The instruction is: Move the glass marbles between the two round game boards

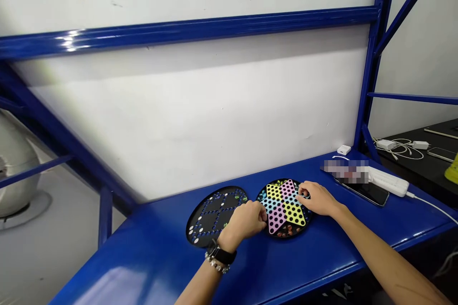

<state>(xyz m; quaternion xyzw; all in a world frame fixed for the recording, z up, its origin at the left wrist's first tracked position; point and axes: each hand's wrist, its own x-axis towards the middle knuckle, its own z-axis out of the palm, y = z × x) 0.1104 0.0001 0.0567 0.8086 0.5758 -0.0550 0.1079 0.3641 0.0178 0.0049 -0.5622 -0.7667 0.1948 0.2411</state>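
A Chinese checkers board (276,219) lies on the blue tabletop, its star of yellow, pink and light blue points full of dark holes. Coloured marbles (287,231) sit in the pockets around the star. My left hand (247,218), with a watch and a beaded bracelet at the wrist, is curled closed at the board's left edge; what its fingers hold, if anything, is hidden. At the right edge, my right hand (317,198) has thumb and forefinger pinched together, and any small thing between them cannot be made out. Partly behind my left hand is a round black board (206,207) with white and green pieces.
Toward the right lie a phone (368,191), a white power strip (388,181) with a cable, and a small white adapter (344,149). A blue metal frame (200,28) runs along the white wall. Beyond it, a black table (411,162) holds chargers and cables.
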